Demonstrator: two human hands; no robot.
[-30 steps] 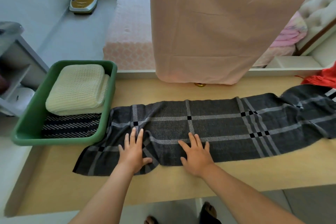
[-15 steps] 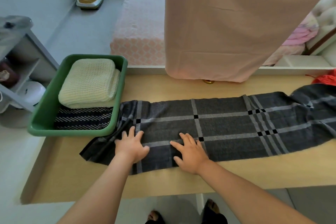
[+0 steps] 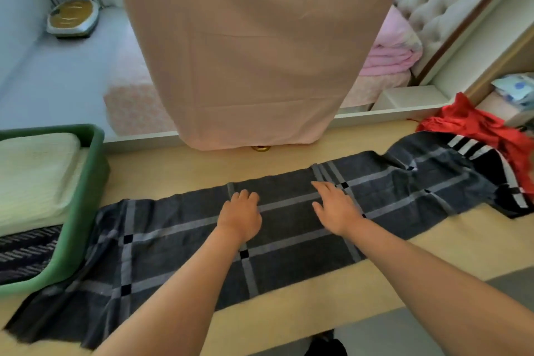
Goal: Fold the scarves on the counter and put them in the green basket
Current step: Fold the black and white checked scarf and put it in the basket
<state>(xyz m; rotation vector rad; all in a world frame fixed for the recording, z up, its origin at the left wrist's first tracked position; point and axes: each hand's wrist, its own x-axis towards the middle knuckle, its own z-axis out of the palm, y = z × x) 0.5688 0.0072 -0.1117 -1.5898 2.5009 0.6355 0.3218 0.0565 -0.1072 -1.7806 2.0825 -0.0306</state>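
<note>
The left fingers (image 3: pixel 244 196) are a little bent, tips down on the cloth, with nothing pinched that I can see. The right fingers (image 3: pixel 323 186) lie straighter and spread, flat on the weave. Both the left hand (image 3: pixel 239 215) and the right hand (image 3: pixel 338 208) press the middle of the scarf (image 3: pixel 289 243), near each other, palms down, holding nothing.

The scarf is a long dark grey plaid laid out lengthwise on the desk (image 3: pixel 202 170). Its left end sits at the near corner, just beside the basket (image 3: pixel 98 170). Its right end runs up to a black-and-white cloth (image 3: pixel 491 165) and a red cloth (image 3: pixel 476 127); which lies on top there I cannot tell. Ripples show near that right end, while the middle looks smooth.

It looks soft, limp and light, a brushed weave that should cling to itself and drag on the wood instead of sliding. It will not keep a shape while lifted, so it is best taken by the two corners of one end, pinched, and carried over to meet the other end, then pressed flat.

The basket already holds a cream fold (image 3: pixel 34 176) over a striped fold (image 3: pixel 26 246), so this one would probably go on top
</note>
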